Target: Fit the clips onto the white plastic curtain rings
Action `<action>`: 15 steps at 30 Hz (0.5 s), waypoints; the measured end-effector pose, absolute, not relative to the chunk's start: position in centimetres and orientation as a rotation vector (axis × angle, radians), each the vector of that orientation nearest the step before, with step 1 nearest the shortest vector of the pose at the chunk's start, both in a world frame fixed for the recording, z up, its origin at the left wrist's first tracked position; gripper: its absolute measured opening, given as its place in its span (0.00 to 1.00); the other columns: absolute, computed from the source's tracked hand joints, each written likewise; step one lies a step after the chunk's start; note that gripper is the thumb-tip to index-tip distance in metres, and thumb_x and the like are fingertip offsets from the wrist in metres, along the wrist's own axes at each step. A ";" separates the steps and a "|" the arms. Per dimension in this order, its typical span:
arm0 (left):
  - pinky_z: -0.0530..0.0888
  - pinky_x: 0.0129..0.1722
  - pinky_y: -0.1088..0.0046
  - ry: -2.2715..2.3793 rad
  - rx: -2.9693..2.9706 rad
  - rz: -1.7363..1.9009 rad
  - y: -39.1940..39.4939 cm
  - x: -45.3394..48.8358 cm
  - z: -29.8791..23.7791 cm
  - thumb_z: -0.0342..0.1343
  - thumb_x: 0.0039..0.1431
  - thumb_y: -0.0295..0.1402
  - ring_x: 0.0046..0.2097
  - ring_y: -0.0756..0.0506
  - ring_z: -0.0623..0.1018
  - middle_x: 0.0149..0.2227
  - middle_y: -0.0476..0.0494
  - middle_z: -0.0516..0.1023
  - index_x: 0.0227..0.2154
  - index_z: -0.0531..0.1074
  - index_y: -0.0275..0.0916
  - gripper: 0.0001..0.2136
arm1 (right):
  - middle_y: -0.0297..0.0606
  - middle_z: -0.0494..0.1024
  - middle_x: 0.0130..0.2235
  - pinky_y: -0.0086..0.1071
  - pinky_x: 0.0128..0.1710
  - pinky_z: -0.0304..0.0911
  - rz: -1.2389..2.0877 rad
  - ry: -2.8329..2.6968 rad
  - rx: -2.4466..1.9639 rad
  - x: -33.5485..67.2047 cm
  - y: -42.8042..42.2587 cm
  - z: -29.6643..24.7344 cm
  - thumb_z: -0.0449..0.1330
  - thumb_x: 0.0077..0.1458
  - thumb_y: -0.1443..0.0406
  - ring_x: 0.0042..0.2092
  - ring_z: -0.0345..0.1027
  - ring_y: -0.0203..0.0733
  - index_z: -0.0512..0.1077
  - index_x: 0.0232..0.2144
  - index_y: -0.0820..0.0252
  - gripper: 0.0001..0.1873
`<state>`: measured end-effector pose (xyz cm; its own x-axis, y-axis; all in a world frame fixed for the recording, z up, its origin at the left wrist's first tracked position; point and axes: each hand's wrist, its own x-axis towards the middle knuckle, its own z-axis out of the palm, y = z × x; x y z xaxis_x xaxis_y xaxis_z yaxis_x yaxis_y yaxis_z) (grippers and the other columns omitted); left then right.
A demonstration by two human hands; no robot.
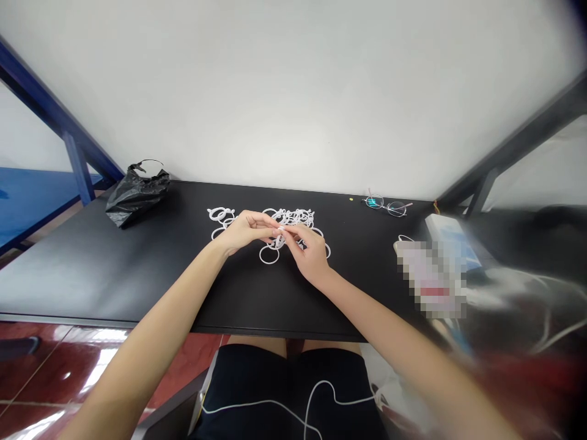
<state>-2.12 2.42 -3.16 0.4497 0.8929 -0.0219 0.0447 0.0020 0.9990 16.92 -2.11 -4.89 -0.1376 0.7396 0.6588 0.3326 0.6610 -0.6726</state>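
Observation:
My left hand (246,232) and my right hand (310,249) meet over the middle of the black table. Thumbs and forefingers of both are pinched together on a small part of a white ring (281,228), mostly hidden by the fingers. Behind and beneath them lies a loose pile of white rings (300,217), several with small eyelets. More white rings (221,214) lie to the left of my left hand. One larger ring (269,255) shows just below the fingertips; whether it joins the pinched part I cannot tell.
A crumpled black plastic bag (137,194) sits at the table's back left. Eyeglasses (386,205) rest near the back edge on the right. A white box (452,235) and a blurred-out item (431,281) lie at the right. A white cable (261,403) crosses my lap.

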 end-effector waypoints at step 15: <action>0.82 0.39 0.68 0.843 1.431 0.950 1.9 -1.1 -3.2 0.68 0.49 0.41 0.37 0.44 0.82 0.34 0.42 0.83 0.35 0.80 0.36 0.14 | 0.38 0.82 0.36 0.35 0.39 0.75 0.646 -1.602 -0.918 17.0 -2.0 -5.4 0.56 0.63 0.59 0.35 0.77 0.40 0.78 0.39 0.55 0.11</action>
<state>-1.13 1.87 -3.21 0.4114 0.9079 0.0808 -0.0274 -0.0763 0.9967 17.05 -2.04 -5.36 -0.0733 0.8348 0.5456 0.2227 0.5469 -0.8070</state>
